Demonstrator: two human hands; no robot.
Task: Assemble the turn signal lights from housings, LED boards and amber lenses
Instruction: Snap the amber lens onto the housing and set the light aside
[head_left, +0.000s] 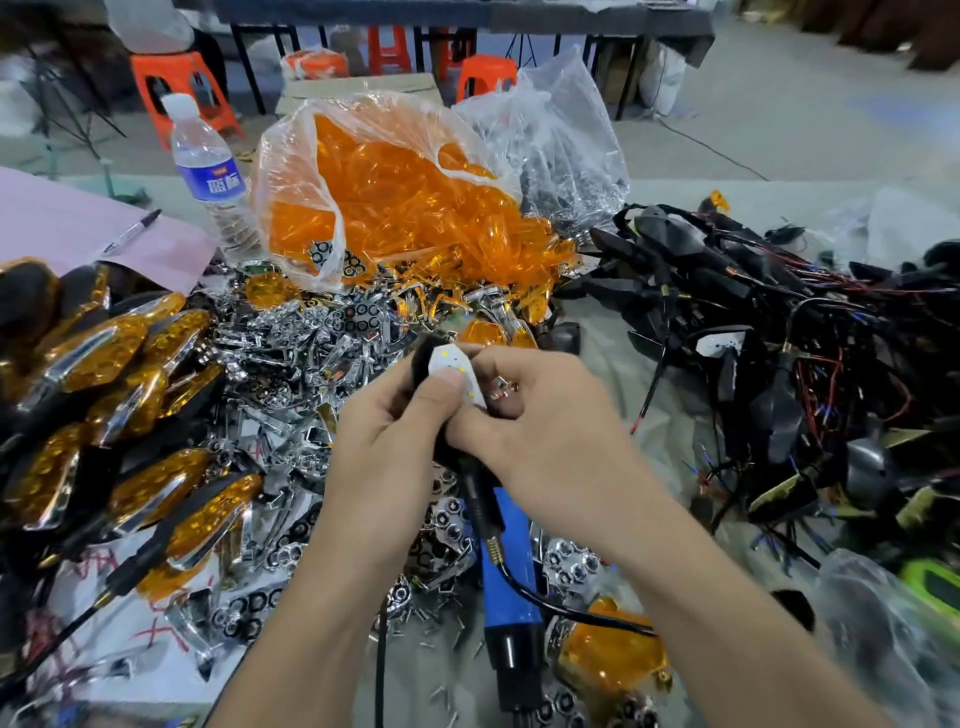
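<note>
Mid-build: left hand (384, 431) and right hand (545, 415), each grip curled round the housing (475, 488), thumb pressing the LED board (451, 364) in. No lens yet (lens bag (395, 192) sits behind). Finished lights (119, 364) stacked left, loads of spare housings (753, 312) right.

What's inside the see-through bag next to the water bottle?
The clear bag is stuffed with orange amber lenses. Some spill out at its open front. Whatever lies deeper is covered by them.
</note>
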